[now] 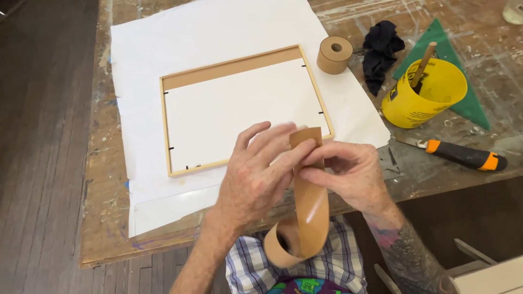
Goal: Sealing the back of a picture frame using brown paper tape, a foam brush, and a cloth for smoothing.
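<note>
My left hand (256,174) and my right hand (348,177) both pinch the upper end of a strip of brown paper tape (311,201), held upright over the table's near edge. The strip hangs down glossy side out and curls into a loop by my checked shirt. Just beyond my hands lies a light wooden picture frame (165,117), face down, with a white backing board and one brown taped strip along its top edge. It rests on a large white paper sheet (180,38).
A roll of brown tape (334,54) stands at the frame's top right corner. Right of it lie a black cloth (380,51), a green triangle (474,106), a yellow cup (422,98) with a wooden stick, and an orange-black utility knife (463,156). The worn wooden table (103,218) ends near me.
</note>
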